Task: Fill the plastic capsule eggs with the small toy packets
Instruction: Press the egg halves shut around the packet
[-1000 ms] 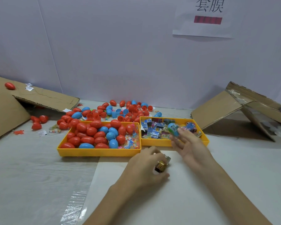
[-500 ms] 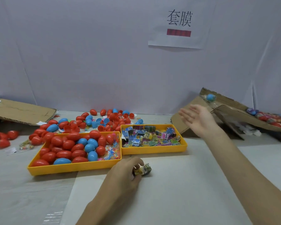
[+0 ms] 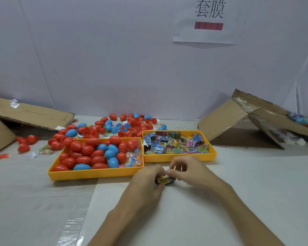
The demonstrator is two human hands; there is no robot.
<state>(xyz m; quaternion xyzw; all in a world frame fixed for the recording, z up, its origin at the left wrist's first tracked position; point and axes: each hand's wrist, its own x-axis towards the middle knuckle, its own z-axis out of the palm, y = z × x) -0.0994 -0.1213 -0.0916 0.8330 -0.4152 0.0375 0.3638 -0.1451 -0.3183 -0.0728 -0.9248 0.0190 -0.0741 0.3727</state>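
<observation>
1. White table covering, close before the person: left hand (image 3: 146,183) and right hand (image 3: 190,171) meet, their fingers (image 3: 174,166) curled and clamped from both sides on one toy packet (image 3: 164,180). I see no egg in either hand.
2. Just beyond the fingertips, the packet tray (image 3: 180,157) looks well stocked.
3. Left of them, the egg tray (image 3: 96,174) brims with capsule eggs (image 3: 89,150); loose eggs (image 3: 124,125) lie farther off.
4. Far right, the cardboard box (image 3: 224,119) holds a few, likely finished. Most work remains.

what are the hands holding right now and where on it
One small toy packet: the left hand grips its left end, the right hand pinches its right end.
</observation>
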